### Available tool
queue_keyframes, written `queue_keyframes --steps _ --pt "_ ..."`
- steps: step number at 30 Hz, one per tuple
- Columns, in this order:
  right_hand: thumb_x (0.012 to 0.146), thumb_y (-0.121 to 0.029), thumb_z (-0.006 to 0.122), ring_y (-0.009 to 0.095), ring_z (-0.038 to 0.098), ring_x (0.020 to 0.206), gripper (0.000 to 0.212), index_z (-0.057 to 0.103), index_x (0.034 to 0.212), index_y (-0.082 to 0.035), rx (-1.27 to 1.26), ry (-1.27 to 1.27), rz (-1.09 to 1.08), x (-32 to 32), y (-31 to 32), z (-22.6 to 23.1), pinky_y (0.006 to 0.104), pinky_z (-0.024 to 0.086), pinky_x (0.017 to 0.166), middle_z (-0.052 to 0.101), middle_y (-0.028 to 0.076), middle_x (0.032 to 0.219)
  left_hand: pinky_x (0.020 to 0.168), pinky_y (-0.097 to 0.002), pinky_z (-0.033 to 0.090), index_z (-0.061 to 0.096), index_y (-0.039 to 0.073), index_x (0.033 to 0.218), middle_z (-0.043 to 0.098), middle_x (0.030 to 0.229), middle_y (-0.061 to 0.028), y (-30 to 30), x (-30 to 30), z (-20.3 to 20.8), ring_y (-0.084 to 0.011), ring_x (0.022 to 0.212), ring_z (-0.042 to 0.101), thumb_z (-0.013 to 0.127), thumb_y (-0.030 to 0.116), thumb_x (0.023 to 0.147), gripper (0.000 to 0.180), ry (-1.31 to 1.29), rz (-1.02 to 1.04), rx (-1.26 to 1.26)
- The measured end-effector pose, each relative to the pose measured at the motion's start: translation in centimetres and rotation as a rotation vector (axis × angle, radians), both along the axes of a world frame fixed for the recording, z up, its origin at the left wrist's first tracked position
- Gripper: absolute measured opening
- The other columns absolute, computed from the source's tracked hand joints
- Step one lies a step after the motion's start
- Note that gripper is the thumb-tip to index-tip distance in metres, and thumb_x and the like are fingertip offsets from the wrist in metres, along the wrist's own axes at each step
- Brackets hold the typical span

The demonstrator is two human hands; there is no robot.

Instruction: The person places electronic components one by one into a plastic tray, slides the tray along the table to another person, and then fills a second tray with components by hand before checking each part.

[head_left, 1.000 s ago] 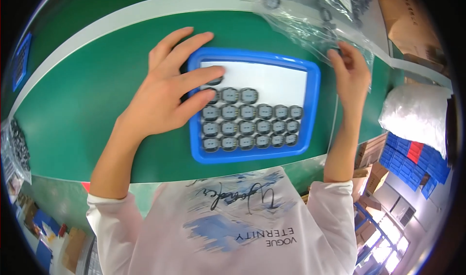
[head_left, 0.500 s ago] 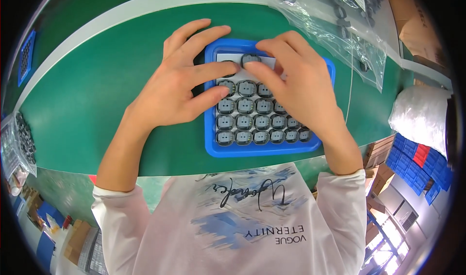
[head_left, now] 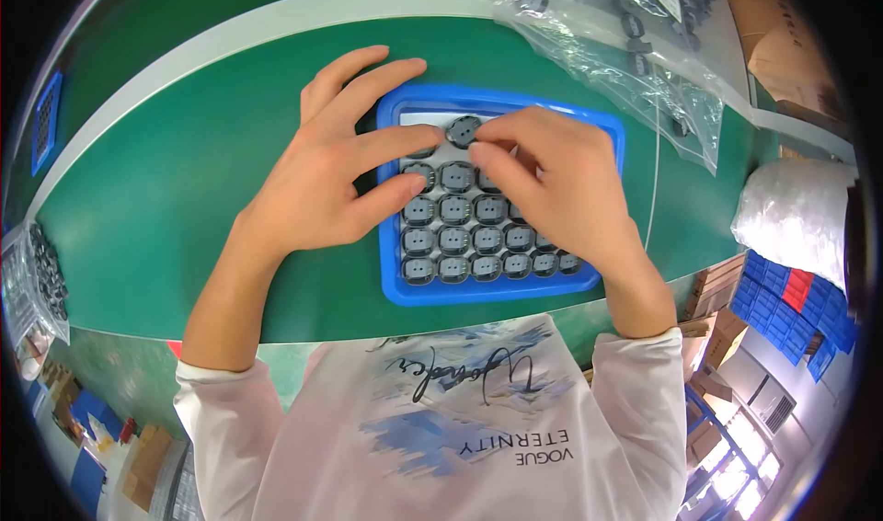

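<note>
A blue tray [head_left: 388, 282] on the green table holds rows of small dark rounded plastic parts [head_left: 454, 210], each with a grey face and two small holes, set on a white sheet. My right hand [head_left: 566, 171] reaches over the tray's right side, thumb and index finger pinching the edge of one such part [head_left: 464, 132] in the far row. With fingers spread, my left hand [head_left: 322, 171] lies over the tray's left edge. Its index fingertip partly covers another part [head_left: 421, 149], and its thumb tip rests by the part below. My right hand hides several parts.
A clear plastic bag [head_left: 625, 52] with more dark parts lies at the far right, and another bag of parts [head_left: 44, 273] sits at the left edge. A second blue tray [head_left: 46, 121] stands far left. Cardboard boxes [head_left: 727, 342] and blue bins [head_left: 782, 305] are off to the right.
The part at my right fingertips has turned its grey face upward. My right index finger has come down closer to the thumb. My left hand keeps nearly the same pose over the tray.
</note>
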State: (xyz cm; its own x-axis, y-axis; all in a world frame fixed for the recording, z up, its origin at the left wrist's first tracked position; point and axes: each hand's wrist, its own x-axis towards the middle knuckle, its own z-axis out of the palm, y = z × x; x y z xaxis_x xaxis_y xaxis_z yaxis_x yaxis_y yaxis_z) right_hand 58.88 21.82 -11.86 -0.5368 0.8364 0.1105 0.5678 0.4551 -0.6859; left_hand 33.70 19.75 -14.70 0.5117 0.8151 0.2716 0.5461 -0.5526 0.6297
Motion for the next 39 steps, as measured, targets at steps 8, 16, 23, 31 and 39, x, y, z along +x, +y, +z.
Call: queue_keyframes --steps 8,16,23,31,39 --pt "0.093 -0.012 0.069 0.017 0.062 0.080 0.017 0.075 0.106 -0.003 0.103 -0.120 -0.519 10.3 3.4 -0.1 0.0302 0.050 0.072 0.070 0.009 0.092 0.112 -0.0577 0.032 0.073 0.014 0.121 0.047 0.155 -0.0117 1.1 4.3 2.0 -0.0441 0.143 0.036 0.080 0.031 0.080 0.045 0.175 -0.046 0.083" --pt "0.094 -0.018 0.066 0.037 0.056 0.110 0.042 0.063 0.135 -0.010 0.320 -0.290 -0.533 12.6 10.0 1.3 0.0451 0.043 0.098 0.065 0.019 0.119 0.109 -0.0604 0.033 0.075 0.014 0.116 0.050 0.153 -0.0107 2.7 5.6 5.0 -0.0451 0.143 0.036 0.081 0.033 0.080 0.041 0.155 -0.112 0.062" --pt "0.089 -0.036 0.071 0.045 0.045 0.132 0.059 0.059 0.140 -0.009 0.377 -0.375 -0.289 9.7 11.4 4.3 0.0524 0.036 0.111 0.053 0.023 0.142 0.105 -0.0627 0.036 0.077 0.017 0.112 0.048 0.154 -0.0096 -1.0 7.8 6.7 -0.0444 0.141 0.038 0.080 0.036 0.079 0.038 -0.032 -0.143 0.090" --pt "0.085 -0.016 0.074 0.043 0.047 0.127 0.043 0.059 0.123 -0.001 0.309 -0.322 -0.637 12.8 -1.1 4.9 0.0494 0.035 0.111 0.054 0.024 0.129 0.108 -0.0650 0.031 0.074 0.008 0.103 0.056 0.142 -0.0123 -8.1 7.5 5.3 -0.0468 0.144 0.035 0.077 0.029 0.082 0.030 -0.350 -0.374 0.152" --pt "0.086 -0.010 0.068 0.043 0.048 0.128 0.039 0.062 0.124 -0.002 0.615 -0.185 -0.243 -1.6 4.4 1.5 0.0518 0.036 0.111 0.053 0.021 0.138 0.110 -0.0646 0.027 0.074 0.004 0.096 0.066 0.122 -0.0090 -7.3 -4.5 4.7 -0.0465 0.143 0.035 0.073 0.025 0.082 0.026 -0.213 -0.298 0.273"
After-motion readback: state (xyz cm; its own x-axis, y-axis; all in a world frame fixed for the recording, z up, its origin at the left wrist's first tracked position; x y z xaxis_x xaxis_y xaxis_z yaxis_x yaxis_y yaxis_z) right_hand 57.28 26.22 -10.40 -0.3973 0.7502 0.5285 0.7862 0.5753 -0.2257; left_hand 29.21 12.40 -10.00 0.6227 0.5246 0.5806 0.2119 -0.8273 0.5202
